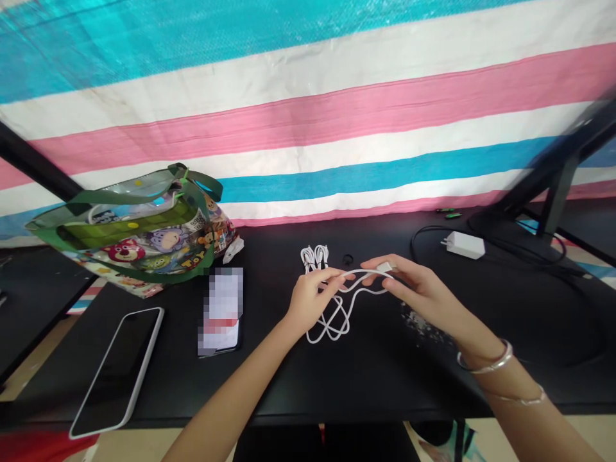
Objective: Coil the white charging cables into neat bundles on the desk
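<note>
A thin white charging cable (368,272) runs between my two hands, its slack hanging in loose loops below my left hand. My left hand (310,296) pinches the cable between thumb and fingers. At the cable's right end, my right hand (426,292) is closed on it near a white connector (384,267), thumb below and fingers above. Just behind my left hand lies a bundle of white cables (315,256), folded and tied with something dark. A small black ring (347,260) sits to the right of the bundle.
On the black table (375,378), a white-edged phone (118,372) and a second, pixelated phone (224,311) lie to the left. Behind them stands a clear cartoon bag (158,240) with green straps. A white charger plug (466,245) and black cord (418,239) are at right.
</note>
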### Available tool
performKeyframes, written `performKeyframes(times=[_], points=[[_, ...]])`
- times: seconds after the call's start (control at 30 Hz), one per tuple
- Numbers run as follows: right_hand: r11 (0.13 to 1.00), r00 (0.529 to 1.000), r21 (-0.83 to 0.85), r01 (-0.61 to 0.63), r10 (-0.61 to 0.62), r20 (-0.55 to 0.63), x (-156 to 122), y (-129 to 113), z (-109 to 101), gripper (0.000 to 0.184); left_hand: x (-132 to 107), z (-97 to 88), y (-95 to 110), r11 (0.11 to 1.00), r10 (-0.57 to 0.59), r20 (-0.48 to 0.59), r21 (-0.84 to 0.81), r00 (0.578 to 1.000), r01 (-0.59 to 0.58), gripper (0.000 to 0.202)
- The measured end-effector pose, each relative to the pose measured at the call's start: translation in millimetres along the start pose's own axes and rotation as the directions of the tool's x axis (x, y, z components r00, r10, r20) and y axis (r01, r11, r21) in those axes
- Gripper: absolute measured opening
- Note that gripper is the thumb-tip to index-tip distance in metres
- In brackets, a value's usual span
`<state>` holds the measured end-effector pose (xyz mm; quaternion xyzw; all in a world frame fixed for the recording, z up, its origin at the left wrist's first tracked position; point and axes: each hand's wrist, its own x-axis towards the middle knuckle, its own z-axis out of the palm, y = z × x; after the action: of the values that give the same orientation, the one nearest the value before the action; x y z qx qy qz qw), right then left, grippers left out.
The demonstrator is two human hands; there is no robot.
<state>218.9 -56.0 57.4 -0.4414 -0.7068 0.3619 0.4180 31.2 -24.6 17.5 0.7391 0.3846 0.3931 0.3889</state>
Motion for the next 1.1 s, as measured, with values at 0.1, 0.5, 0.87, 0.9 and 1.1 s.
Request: performKeyframes(times=[0.1,0.5,0.87,0.9,1.1], points=[[1.000,0.994,-0.007,0.029,-0.030,-0.101,3.2,-0.8,5.8,0.045,-0.8,0.8,3.8,0.997,-0.023,0.063,-0.068,0.998,0.028,0.024],[0.983,0.926,-0.176,0.053,-0.114,-0.359,20.5,3.3,25.7,0.058,-5.3,2.9,3.0,0.974,0.038,0.056,0.222,0.998,-0.049,0.021],[1.000,0.791,-0.021,0.010,-0.021,-0.612,28.7,14.6,28.5,0.054,-8.1,3.1,-4.1,0.787,0.381,-0.083,0.552,0.921,-0.276,0.014],[1.000,0.772,0.018,0.007,0.006,-0.636,28.7,16.9,29.1,0.054,-8.0,3.9,-4.8,0.757,0.429,-0.067,0.571,0.901,-0.318,0.017],[0.959,0.756,0.282,0.013,0.175,-0.630,28.1,25.4,31.6,0.054,-4.7,4.8,-14.7,0.609,0.541,0.121,0.626,0.832,-0.487,0.022]])
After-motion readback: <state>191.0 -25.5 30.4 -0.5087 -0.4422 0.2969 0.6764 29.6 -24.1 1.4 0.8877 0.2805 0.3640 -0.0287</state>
